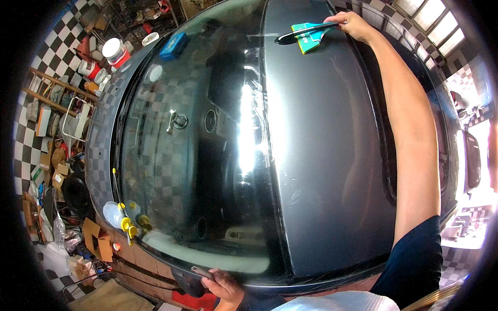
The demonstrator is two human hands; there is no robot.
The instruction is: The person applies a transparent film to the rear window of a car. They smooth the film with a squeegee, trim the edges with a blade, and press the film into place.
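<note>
My right hand (353,26) reaches over the far part of a car's dark grey roof (327,155). Its fingers are closed on the narrow end of a teal squeegee (309,45) with a yellow-green edge. A long, glossy black piece (290,38) lies across the squeegee and runs to the same fingertips; what it is cannot be made out. At the near edge of the car's large glass (171,171), my left hand (225,286) is closed around a small, thin, greyish object (201,271), whose kind is unclear.
A blue packet (174,46) rests at the far end of the glass. Near its lower left corner stands a spray bottle (124,220) with a yellow head. Buckets (114,51), an open cardboard box (97,241) and clutter lie along the left. A checkered wall rises behind.
</note>
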